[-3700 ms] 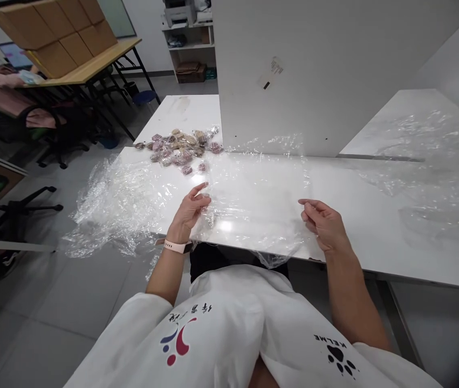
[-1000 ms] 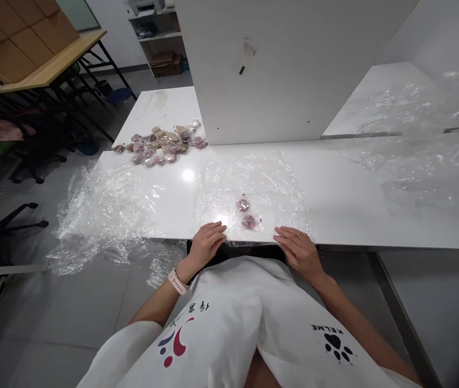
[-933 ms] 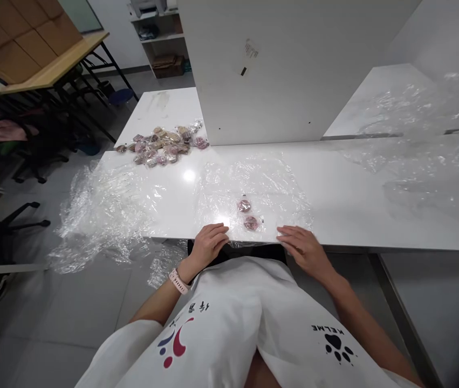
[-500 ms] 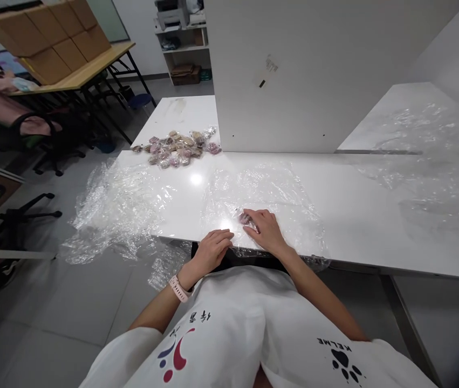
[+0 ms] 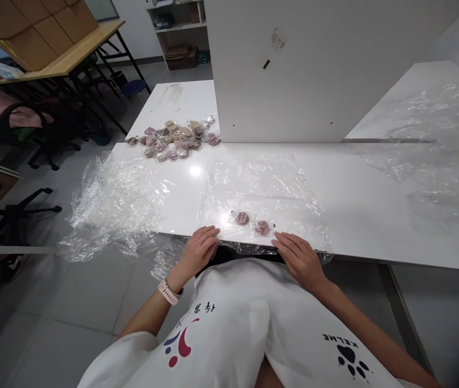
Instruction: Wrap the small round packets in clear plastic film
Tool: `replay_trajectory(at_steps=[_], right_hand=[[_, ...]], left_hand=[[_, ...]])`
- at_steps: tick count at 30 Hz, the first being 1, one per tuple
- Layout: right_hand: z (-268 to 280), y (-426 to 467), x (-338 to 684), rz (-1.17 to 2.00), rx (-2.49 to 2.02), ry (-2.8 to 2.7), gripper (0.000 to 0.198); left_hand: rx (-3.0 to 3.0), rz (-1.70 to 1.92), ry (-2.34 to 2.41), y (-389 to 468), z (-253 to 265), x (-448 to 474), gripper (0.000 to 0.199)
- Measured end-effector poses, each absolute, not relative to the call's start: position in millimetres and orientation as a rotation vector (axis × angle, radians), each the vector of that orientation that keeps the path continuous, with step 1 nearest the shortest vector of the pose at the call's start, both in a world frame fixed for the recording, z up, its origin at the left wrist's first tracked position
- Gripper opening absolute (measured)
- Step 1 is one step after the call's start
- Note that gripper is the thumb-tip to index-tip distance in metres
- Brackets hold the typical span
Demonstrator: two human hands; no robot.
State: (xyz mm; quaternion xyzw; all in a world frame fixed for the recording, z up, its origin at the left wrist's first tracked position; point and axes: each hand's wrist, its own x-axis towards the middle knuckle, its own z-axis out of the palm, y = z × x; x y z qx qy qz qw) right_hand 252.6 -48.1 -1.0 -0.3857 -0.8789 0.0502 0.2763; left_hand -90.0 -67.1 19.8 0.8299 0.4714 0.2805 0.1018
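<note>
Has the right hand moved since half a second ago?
Yes: the right hand has gone rightward and back toward the table's front edge.

The white table [image 5: 354, 215] was partly covered.
A clear plastic sheet [image 5: 261, 183] lay flat; crumpled film [image 5: 111, 199] and a heap of wrapped packets [image 5: 172, 141] lay to its left.

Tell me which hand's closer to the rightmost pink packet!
Right. The right hand is beside the pink packet, on its right; the left hand is farther, to its left.

2 wrapped pinkish discs [image 5: 242, 217] side by side on clear film [image 5: 261, 183]
</note>
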Motion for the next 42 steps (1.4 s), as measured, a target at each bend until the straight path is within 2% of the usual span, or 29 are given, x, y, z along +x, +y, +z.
replay_trajectory(at_steps=[2,5,10,13,17,20,23,25,28,31,34,36,40,42], right_hand=[[-8,-51,255,0.153,-1.073,-2.213,0.03],[5,-39,256,0.41,-1.223,-2.085,0.017],[54,16,263,1.139,-1.534,-1.89,0.032],[68,59,264,1.363,-1.546,-1.845,0.036],[61,108,255,1.254,-1.645,-1.992,0.03],[58,124,249,0.939,-1.796,-2.159,0.023],[65,113,248,0.371,-1.716,-2.243,0.029],[68,96,248,0.214,-1.476,-2.319,0.037],[58,77,244,0.412,-1.128,-2.551,0.049],[34,74,238,0.584,-1.107,-2.589,0.062],[18,76,235,0.555,-1.205,-2.385,0.046],[19,73,236,0.561,-1.248,-2.274,0.042],[35,66,238,0.987,-1.394,-2.175,0.04],[40,66,237,1.065,-1.499,-2.14,0.038]], left_hand=[[2.311,0.891,1.434,-64,27,-92,0.012],[2.041,0.797,1.496,-45,48,-93,0.014],[1.905,0.647,1.575,23,75,-88,0.02],[1.942,0.484,1.652,70,74,-80,0.016],[1.977,0.231,1.76,115,65,-72,0.007],[2.02,0.123,1.796,125,69,-75,0.007],[2.218,0.333,1.903,110,80,-80,0.021],[2.38,0.608,1.825,90,80,-75,0.029],[2.558,0.607,1.373,62,62,-55,0.037],[2.592,0.446,1.232,54,35,-32,0.047],[2.498,0.511,1.394,60,22,-25,0.036],[2.428,0.528,1.473,63,24,-28,0.027],[2.21,0.452,1.515,60,39,-34,0.024],[2.128,0.428,1.552,58,45,-33,0.021]])
